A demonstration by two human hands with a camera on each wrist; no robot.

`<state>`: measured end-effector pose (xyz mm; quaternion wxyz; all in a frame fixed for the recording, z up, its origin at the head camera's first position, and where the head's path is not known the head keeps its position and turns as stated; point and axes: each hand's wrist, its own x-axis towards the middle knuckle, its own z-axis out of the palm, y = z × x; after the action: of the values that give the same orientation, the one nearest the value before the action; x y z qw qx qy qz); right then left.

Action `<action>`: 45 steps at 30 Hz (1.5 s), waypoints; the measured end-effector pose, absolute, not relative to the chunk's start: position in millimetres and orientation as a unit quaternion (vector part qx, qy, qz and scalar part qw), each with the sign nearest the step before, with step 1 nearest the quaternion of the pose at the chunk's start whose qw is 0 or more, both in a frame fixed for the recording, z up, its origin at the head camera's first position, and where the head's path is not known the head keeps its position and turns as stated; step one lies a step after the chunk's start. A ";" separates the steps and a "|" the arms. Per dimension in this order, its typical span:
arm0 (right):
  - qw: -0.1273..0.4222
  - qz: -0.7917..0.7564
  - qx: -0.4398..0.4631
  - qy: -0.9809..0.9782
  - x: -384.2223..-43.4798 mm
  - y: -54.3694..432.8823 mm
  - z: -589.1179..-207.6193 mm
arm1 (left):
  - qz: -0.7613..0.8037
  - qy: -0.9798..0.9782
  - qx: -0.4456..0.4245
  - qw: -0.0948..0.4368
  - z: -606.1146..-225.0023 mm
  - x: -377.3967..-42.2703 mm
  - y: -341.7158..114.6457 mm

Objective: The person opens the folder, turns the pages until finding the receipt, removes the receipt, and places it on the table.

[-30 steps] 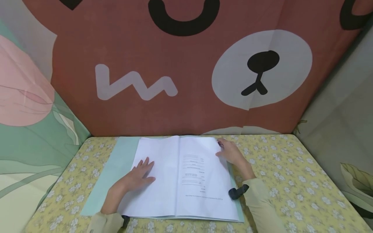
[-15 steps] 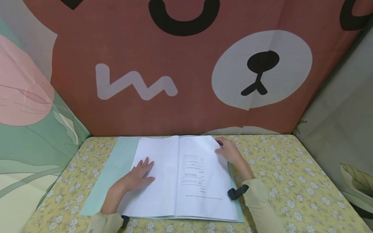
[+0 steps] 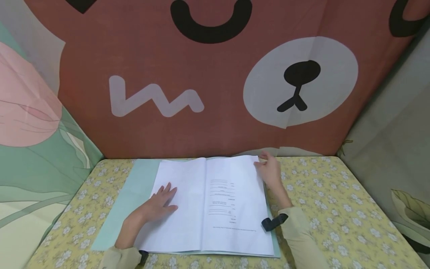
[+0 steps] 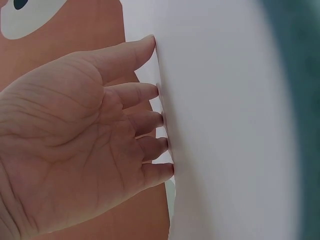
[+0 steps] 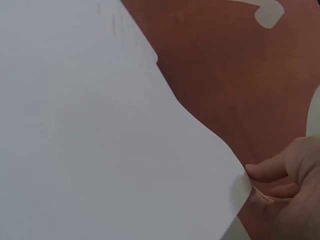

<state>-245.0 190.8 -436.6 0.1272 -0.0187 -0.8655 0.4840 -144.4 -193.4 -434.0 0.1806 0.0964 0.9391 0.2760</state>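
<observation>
An open paper booklet with a pale green cover [image 3: 119,209] lies on the table in the head view. Its left page [image 3: 184,209] looks blank, while the right page [image 3: 242,194] bears small printed lines. My left hand [image 3: 158,205] rests on the left page with its fingers spread; in the left wrist view the fingertips [image 4: 159,90] of that left hand [image 4: 75,130] touch the white paper [image 4: 225,120]. At the far outer corner of the right page, my right hand [image 3: 270,172] pinches the sheet [image 5: 150,140] between thumb and fingers, as the right wrist view shows.
A yellow flowered cloth [image 3: 322,213] covers the table. Behind it hangs a brown cloth backdrop [image 3: 215,130] with a bear drawing. Fabric side walls [image 3: 396,142] stand at left and right. A black wrist camera [image 3: 273,223] sits near the right cuff.
My right hand has moved slightly away and to the right, and the right page's far corner, folded inward before, now lies extended outward. My left hand has stayed in place.
</observation>
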 end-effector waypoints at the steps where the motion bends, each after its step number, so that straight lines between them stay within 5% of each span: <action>1: 0.125 0.495 -0.025 -0.859 -245.5 191.6 -436.1 | 0.277 0.939 0.096 0.181 -434.2 -144.5 -193.5; 19: -0.001 0.569 -0.097 -0.816 -250.4 197.4 -429.9 | 0.274 0.940 0.098 0.179 -433.3 -142.2 -192.1; 45: -0.087 0.691 -0.041 -0.717 -246.3 203.0 -420.8 | 0.272 0.941 0.093 0.180 -435.2 -145.3 -194.2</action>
<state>-246.3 203.0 -420.8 -0.0872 -0.0406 -0.7166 0.6908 -145.3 -194.2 -435.2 0.1796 0.0929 0.9408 0.2719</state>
